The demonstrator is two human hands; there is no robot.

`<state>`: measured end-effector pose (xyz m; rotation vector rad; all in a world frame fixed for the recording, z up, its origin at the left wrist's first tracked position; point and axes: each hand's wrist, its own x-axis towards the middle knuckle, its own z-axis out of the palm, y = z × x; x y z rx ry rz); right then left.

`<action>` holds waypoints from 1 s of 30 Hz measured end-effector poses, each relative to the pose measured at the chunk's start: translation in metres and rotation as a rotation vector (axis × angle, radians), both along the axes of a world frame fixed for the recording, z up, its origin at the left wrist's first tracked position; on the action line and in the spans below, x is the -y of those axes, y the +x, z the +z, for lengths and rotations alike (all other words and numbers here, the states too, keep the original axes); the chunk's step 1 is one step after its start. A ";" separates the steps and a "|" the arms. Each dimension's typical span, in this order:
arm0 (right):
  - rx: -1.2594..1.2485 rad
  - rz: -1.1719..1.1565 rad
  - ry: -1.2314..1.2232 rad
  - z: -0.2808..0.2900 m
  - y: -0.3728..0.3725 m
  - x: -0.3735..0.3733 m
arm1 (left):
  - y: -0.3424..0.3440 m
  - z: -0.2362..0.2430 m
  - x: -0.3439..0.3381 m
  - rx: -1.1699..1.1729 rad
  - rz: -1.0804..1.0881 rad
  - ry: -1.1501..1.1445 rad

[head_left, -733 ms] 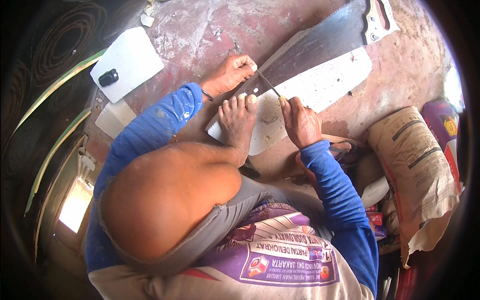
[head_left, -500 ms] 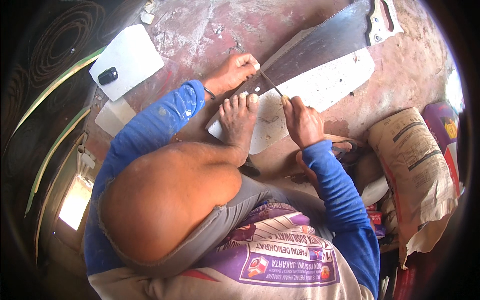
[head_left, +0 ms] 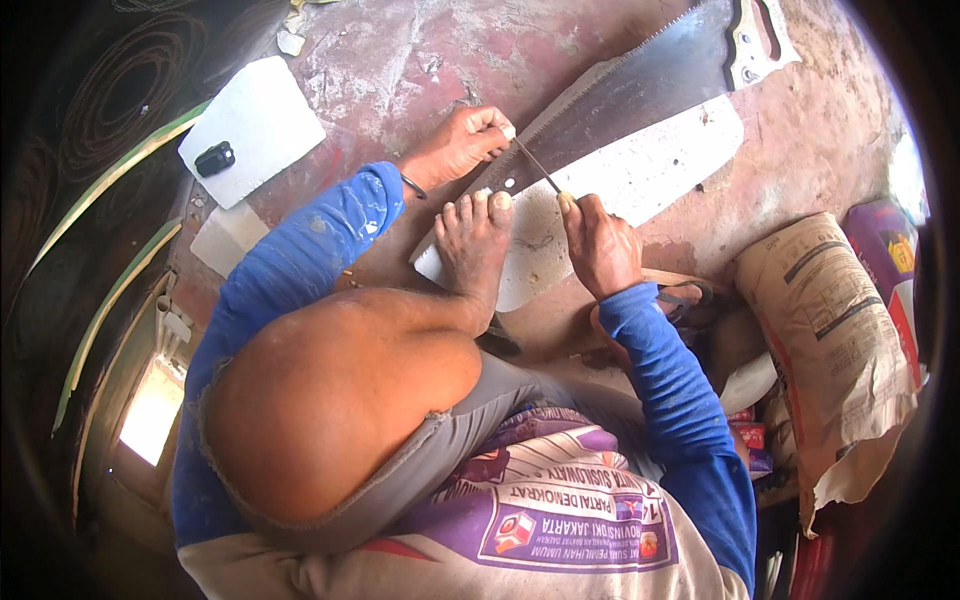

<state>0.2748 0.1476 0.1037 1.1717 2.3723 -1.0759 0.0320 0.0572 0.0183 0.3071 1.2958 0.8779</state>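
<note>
A hand saw (head_left: 640, 90) lies across a long white board (head_left: 650, 175) on the floor, teeth toward the far left. A thin metal file (head_left: 537, 165) rests against the saw teeth. My left hand (head_left: 455, 145) pinches the file's far tip. My right hand (head_left: 598, 240) grips its near end. My bare foot (head_left: 472, 245) presses down on the board's near end, beside the saw's tip.
A white slab (head_left: 262, 125) with a small black object (head_left: 216, 158) on it lies at the far left. A brown paper sack (head_left: 830, 330) stands at the right. A sandal (head_left: 680, 300) lies under my right forearm. The floor (head_left: 400, 60) is worn reddish concrete.
Both hands with the file have shifted slightly along the saw teeth. The foot and board stay put.
</note>
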 end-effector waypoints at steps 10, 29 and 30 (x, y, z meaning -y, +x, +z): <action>0.048 0.038 -0.071 -0.006 -0.040 -0.014 | -0.022 -0.017 0.002 -0.132 -0.021 -0.091; -0.016 -0.004 -0.022 0.007 0.004 -0.007 | 0.005 0.005 -0.001 -0.047 0.005 0.060; -0.003 0.004 -0.016 0.006 0.003 -0.006 | 0.004 0.003 0.002 -0.036 -0.004 0.062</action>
